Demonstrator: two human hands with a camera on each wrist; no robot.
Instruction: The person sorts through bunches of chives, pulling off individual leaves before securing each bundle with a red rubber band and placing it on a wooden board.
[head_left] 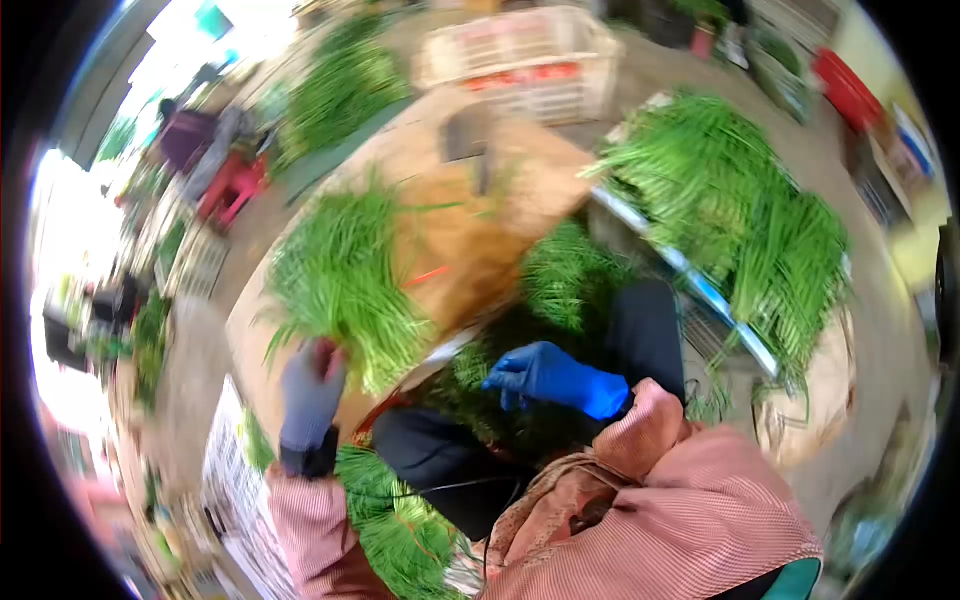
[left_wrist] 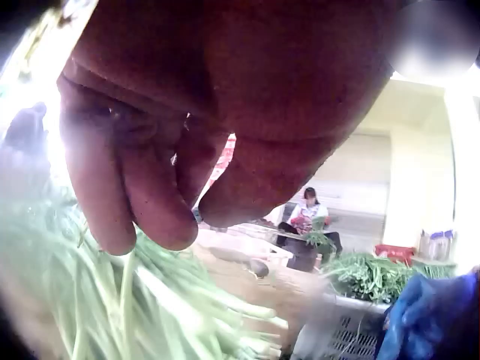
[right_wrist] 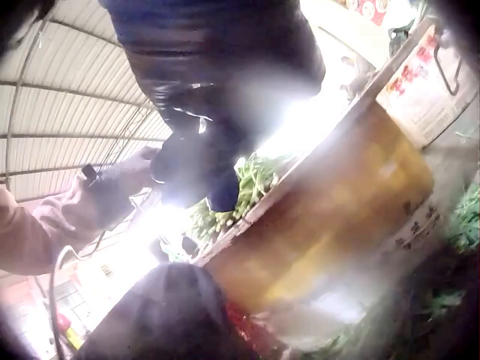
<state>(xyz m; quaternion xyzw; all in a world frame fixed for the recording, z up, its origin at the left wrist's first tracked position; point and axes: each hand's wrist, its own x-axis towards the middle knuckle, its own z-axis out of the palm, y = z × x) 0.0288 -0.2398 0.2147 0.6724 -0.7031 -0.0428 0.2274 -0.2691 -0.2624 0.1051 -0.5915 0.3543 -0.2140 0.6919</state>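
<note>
A pile of long, thin green stalks with pale ends, like garlic chives [head_left: 355, 280], lies on the left of a cardboard-covered table [head_left: 510, 150]. My left hand [head_left: 315, 390], in a grey glove with bare fingertips, is at the near edge of this pile. In the left wrist view its fingers [left_wrist: 161, 214] bend loosely down over the pale stalk ends [left_wrist: 202, 311]. My right hand [head_left: 550, 375] wears a blue glove and hovers above my lap, fingers loosely bent, with nothing seen in it. A cleaver [head_left: 465, 135] rests at the table's far side.
More green bunches [head_left: 720, 190] are heaped on a crate to the right. Below the table's near edge lie further greens [head_left: 570, 275], and another bunch [head_left: 400, 530] is by my left leg. A white plastic crate [head_left: 520, 60] stands beyond. A red strip [head_left: 427, 276] lies on the table.
</note>
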